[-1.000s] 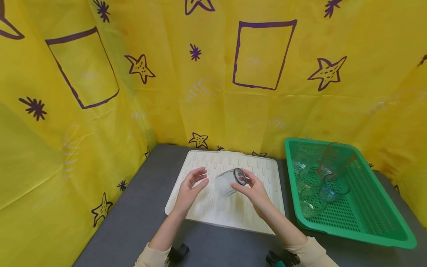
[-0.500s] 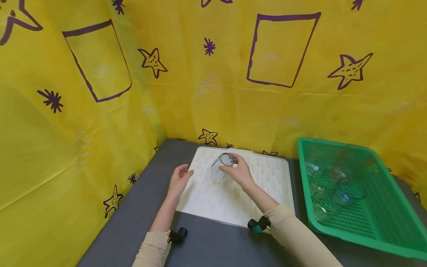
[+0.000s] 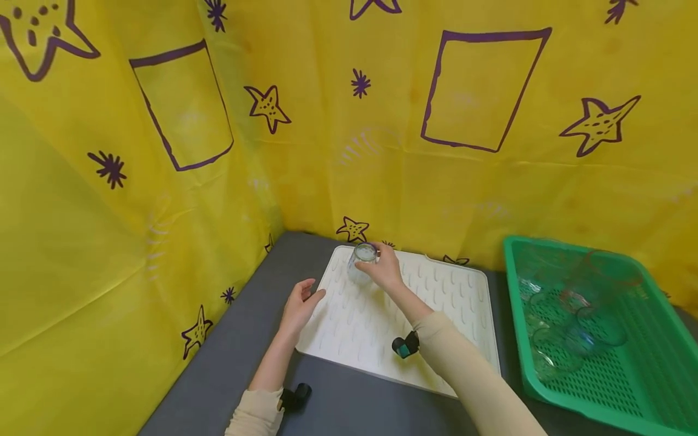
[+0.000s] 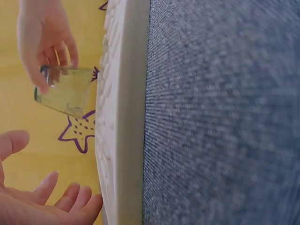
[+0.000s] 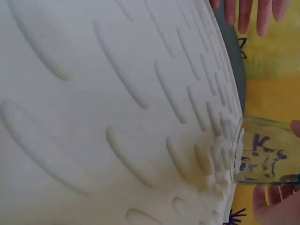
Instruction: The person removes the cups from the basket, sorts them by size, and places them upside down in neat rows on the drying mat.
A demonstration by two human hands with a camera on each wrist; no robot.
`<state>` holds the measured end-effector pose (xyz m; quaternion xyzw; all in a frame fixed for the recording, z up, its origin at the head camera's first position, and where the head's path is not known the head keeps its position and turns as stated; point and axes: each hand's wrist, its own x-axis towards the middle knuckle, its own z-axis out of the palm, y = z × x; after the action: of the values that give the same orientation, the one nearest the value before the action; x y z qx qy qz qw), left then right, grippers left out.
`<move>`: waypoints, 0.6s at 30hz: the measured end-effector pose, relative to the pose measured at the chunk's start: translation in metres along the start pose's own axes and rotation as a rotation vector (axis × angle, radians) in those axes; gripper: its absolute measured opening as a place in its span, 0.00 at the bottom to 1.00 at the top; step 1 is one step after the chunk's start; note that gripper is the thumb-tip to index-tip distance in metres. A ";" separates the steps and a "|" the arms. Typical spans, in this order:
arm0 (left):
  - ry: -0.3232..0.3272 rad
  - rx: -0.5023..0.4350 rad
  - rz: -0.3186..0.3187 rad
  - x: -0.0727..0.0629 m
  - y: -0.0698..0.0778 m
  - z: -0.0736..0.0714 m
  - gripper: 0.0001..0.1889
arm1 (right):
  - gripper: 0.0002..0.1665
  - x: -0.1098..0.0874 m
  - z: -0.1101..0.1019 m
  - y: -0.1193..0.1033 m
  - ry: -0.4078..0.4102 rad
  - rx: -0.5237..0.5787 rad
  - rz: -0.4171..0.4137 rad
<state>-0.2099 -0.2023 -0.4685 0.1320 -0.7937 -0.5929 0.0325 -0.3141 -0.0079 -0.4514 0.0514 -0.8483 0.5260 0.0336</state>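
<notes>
My right hand [image 3: 385, 266] holds a clear drinking glass [image 3: 355, 267] by its upper end, thumb on one side and fingers on the other. The glass stands nearly upright close over the far left part of a white ribbed drying mat [image 3: 376, 345]. Dark lettering shows on its side in the right wrist view, where the glass [image 5: 262, 152] has its lower edge right at the mat. Its wider end faces down in the left wrist view. My left hand [image 3: 299, 307] hovers by the mat's left edge, fingers loosely bent, holding nothing.
A green perforated basket [image 3: 515, 290] stands right of the mat, with several clear glasses in it; one has a reddish tint and another a bluish one [image 3: 597, 339]. A yellow patterned cloth [image 3: 327, 175] hangs behind and left of the grey table [image 3: 240, 357].
My right hand has carried the glass toward the mat's far left corner and tipped it from slanted to nearly upright. The left hand has drawn back to the mat's left edge.
</notes>
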 end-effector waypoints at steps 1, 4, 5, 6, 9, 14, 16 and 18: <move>-0.005 0.002 -0.001 -0.001 -0.001 0.000 0.28 | 0.43 0.003 0.001 0.000 -0.004 -0.009 -0.005; -0.021 -0.002 -0.006 -0.002 -0.002 0.000 0.29 | 0.43 0.010 0.004 0.000 -0.004 -0.025 -0.014; -0.024 -0.003 -0.001 -0.003 -0.003 0.001 0.29 | 0.43 0.012 0.005 0.000 -0.003 -0.029 -0.016; -0.026 -0.002 0.000 -0.003 -0.003 0.001 0.29 | 0.43 0.014 0.006 0.001 -0.001 -0.032 -0.020; -0.026 0.007 0.001 -0.005 -0.004 0.001 0.29 | 0.43 0.018 0.008 0.002 0.004 -0.040 -0.021; -0.030 0.018 0.003 -0.007 -0.005 0.002 0.30 | 0.43 0.023 0.014 0.007 -0.001 -0.055 -0.025; -0.038 0.018 0.011 -0.007 -0.005 0.002 0.30 | 0.43 0.024 0.016 0.009 -0.004 -0.057 -0.041; -0.047 0.016 0.011 -0.006 -0.005 0.003 0.30 | 0.43 0.026 0.017 0.010 -0.004 -0.061 -0.059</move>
<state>-0.2036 -0.1997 -0.4731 0.1141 -0.7998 -0.5891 0.0161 -0.3407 -0.0204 -0.4649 0.0761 -0.8620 0.4987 0.0490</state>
